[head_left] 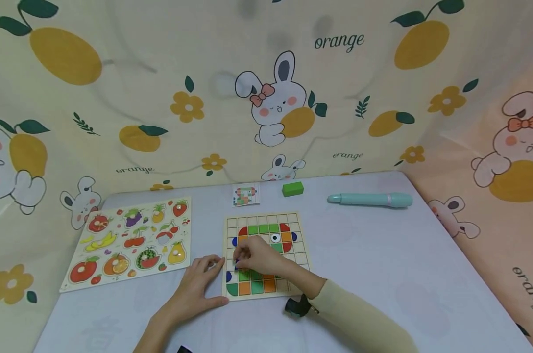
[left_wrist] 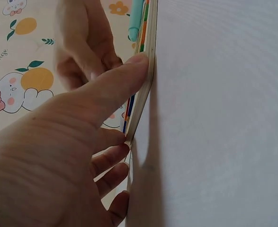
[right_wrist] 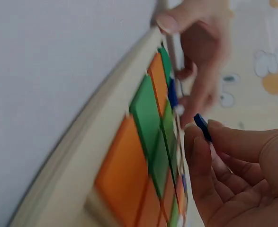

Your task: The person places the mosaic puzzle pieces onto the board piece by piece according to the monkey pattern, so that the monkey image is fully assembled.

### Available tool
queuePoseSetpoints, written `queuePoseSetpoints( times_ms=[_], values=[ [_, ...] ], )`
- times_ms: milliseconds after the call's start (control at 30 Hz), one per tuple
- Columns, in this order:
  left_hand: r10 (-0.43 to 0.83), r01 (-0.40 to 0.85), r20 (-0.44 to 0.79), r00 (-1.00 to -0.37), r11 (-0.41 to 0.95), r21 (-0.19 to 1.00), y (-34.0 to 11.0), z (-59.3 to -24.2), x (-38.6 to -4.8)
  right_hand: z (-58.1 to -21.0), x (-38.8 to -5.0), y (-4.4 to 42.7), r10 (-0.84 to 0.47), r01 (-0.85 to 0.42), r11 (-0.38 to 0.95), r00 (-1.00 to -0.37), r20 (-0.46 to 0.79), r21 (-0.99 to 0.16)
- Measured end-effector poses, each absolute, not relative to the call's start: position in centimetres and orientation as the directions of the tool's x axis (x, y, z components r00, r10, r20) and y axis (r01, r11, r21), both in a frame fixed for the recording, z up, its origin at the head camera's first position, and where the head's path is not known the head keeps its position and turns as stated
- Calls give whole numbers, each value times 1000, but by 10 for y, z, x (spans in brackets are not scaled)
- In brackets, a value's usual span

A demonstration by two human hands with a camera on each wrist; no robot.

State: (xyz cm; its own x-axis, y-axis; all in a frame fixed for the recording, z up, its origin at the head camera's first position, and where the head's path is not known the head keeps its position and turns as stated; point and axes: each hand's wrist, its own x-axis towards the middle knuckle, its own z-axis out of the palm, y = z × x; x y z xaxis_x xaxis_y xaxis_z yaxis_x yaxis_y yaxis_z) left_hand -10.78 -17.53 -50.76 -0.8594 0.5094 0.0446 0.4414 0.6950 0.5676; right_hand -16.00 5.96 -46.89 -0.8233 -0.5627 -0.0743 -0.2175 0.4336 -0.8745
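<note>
A square wooden grid board (head_left: 288, 219) lies on the table, partly filled with orange, green, red and blue tiles. Between thumb and forefinger, my right hand (head_left: 262, 256) pinches a small blue piece (right_wrist: 202, 127) just over the board's left part. My left hand (head_left: 196, 284) touches the left side of the board, its thumb at the near corner and its other fingers spread along the edge. A round eye tile (head_left: 275, 238) sits in the upper right of the pattern. The right hand and forearm hide some middle cells.
A fruit puzzle board (head_left: 154, 240) lies to the left. Behind the grid board are a small pattern card (head_left: 246, 194) and a green block (head_left: 293, 189). A mint-coloured, pen-shaped object (head_left: 370, 199) lies at the back right. Printed cloth (head_left: 222, 44) hangs behind the table.
</note>
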Motion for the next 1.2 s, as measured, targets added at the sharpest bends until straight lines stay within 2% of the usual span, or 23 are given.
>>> queuePoseSetpoints(
  times_ms=[367,600,900,1100,1200],
  values=[
    [518,473,89,-851,681,559,-175,-508,-108,-477,-165,30,-535,-345,584,-844,-29,-735],
    [519,461,69,-852,680,570,-175,-509,-108,-473,-158,23,-513,-369,692,-856,-63,-621],
    [509,432,28,-860,699,570,-174,-507,-108,-472,-157,25,-523,-408,704,-852,-36,-581],
    [503,415,9,-864,703,577,-173,-505,-108,-471,-161,28,-520,-466,756,-854,9,-460],
    [505,416,12,-863,698,583,-173,-505,-108,-471,-162,28,-535,-483,754,-845,11,-446]
  ],
)
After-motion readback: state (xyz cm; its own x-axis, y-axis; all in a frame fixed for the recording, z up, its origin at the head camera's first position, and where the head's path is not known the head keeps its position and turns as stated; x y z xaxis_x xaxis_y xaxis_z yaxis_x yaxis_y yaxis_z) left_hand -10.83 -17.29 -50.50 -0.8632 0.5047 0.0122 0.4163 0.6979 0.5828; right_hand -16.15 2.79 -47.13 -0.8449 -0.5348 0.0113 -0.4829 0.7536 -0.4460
